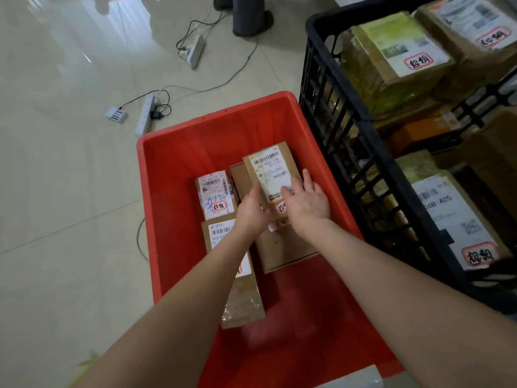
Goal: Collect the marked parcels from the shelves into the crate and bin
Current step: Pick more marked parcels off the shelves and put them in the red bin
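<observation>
- Centre frame: left hand (250,211) grips the parcel (270,169) by its left edge — inside the bin (173,197).
- On its label the right hand (306,201) lies flat — fingers straight.

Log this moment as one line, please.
step: parcel in red bin | left hand: holds parcel edge | right hand: flat on parcel | black crate: other parcels inside

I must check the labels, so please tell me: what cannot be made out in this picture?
Head view:
Top parcel: red mark half covered by the right hand.
Near parcel: label crossed by the left forearm.
Left hand: grip unclear, its back hides the fingers.
Black crate: cut by right edge.
</observation>
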A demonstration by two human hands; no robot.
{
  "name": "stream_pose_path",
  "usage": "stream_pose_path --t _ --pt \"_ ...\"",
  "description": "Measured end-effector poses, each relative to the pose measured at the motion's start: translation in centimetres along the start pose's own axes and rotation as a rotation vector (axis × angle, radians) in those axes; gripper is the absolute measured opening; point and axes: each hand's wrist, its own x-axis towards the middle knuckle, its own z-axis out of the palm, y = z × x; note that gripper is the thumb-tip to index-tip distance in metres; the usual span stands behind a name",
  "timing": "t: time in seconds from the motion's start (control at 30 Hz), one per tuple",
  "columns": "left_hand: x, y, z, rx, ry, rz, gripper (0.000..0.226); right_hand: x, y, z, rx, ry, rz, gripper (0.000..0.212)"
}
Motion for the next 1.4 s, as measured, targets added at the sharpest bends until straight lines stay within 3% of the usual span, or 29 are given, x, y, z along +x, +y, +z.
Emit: stream_pose_path --t 0.1,0.23,0.33,0.47,0.77,0.97,1.07,1.4 --pt "0.2 0.1 -0.1 -0.002 -0.056 0.026 0.076 -0.4 -0.5 -0.5 0.033 -0.032 -0.010 0.070" --pt "-1.4 -0.2 -0.3 0.232 -0.135 -0.027 0.092 -3.0 -0.1 0.3 0.100 -0.059 0.027 0.076" --pt "-2.8 0.1 -0.5 0.369 -0.192 -0.071 0.092 -5.2 0.3 0.8 0.165 -0.064 0.065 0.073" --pt "-4.9 1.4 -1.6 0.645 -0.231 -0.032 0.092 -8.6 1.0 0.0 0.206 -0.087 0.096 0.085" --pt "-10.2 12.4 -6.8 0.939 -0.155 0.202 0.087 -16.8 2.9 -7.9 0.289 0.072 0.123 0.078" --pt "-15.0 22.5 -7.5 0.969 -0.053 0.516 0.079 -25.1 8.6 -13.1 0.391 0.237 0.213 0.064" --pt "-17.7 27.6 -5.2 1.001 -0.072 0.679 0.079 -29.6 13.0 -14.4 0.401 0.288 0.362 0.065" --pt "-32.2 38.4 9.7 1.069 -0.344 0.962 0.081 -49.1 25.4 -11.9 0.535 0.297 0.779 0.072"
